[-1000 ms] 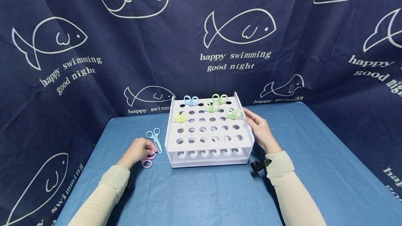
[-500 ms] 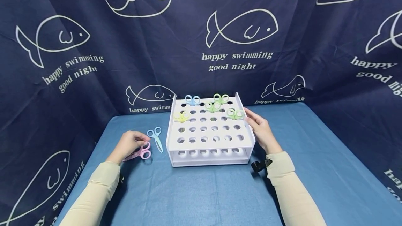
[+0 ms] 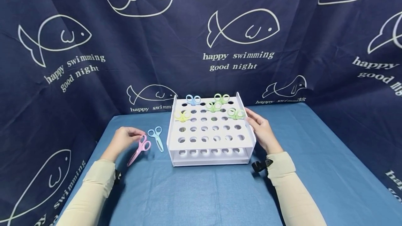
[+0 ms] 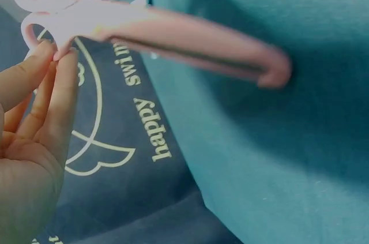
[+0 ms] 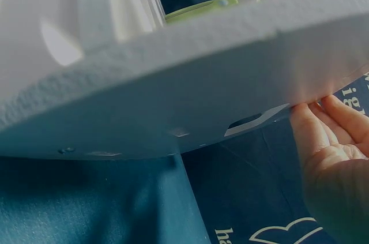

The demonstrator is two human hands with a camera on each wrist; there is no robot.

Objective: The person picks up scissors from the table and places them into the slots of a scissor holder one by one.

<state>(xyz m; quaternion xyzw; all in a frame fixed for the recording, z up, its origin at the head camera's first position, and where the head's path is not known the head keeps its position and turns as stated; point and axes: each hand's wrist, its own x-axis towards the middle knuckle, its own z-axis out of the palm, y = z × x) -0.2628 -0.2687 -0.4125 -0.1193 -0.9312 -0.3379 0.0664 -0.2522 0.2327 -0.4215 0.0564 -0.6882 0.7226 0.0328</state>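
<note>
My left hand (image 3: 120,140) pinches a pair of pink scissors (image 3: 136,152) by one finger loop. Their blades hang obliquely downward over the cloth at the left. The left wrist view shows thumb and fingertips at the loop of the pink scissors (image 4: 144,22). To their right, light blue scissors (image 3: 159,143) lie on the cloth. The white rack (image 3: 201,145) with round holes stands in the middle, blue scissors (image 3: 193,103), yellow scissors (image 3: 182,118) and several green scissors (image 3: 213,110) upright in it. My right hand (image 3: 263,135) rests its fingertips against the rack's right side panel (image 5: 190,88).
Blue cloth (image 3: 204,194) covers the table. A dark blue curtain (image 3: 176,62) with white fish prints hangs behind and at both sides. A black wrist device (image 3: 259,166) sits at my right cuff.
My left hand has lifted the pink scissors and moved left, and their blades have swung from behind the hand to point down toward the front. My right hand stays at the rack.
</note>
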